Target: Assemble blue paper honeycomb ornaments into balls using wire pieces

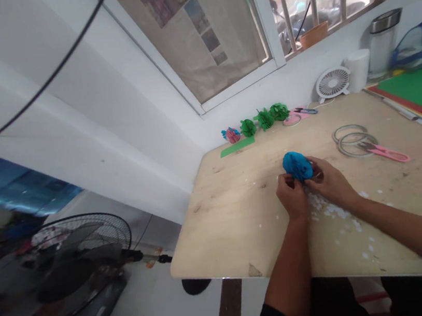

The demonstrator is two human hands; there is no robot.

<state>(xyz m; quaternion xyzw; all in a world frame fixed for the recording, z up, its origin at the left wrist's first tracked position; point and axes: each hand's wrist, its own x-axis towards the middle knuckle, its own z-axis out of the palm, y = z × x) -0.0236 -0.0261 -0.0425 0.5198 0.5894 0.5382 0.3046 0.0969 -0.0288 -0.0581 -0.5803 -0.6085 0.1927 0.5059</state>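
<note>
A round blue paper flower [297, 165] is held up over the wooden table [219, 219] between my two hands. My left hand [292, 194] pinches its lower left edge with closed fingers. From the right, my right hand [328, 181] grips the flower's side, its fingertips partly hidden behind the folds. Small white paper scraps [334, 208] lie scattered on the table below my hands. To the right, pink-handled scissors [389, 153] rest across rolls of ring-shaped wire or tape [353, 140].
Along the wall stand several green paper pieces [264, 118], a pink and blue one [232, 134] and a green strip [238, 147]. A small white fan [333, 83], a glass bottle [383, 45] and stacked coloured sheets [421, 92] are at the back right. A black floor fan [82, 249] stands left.
</note>
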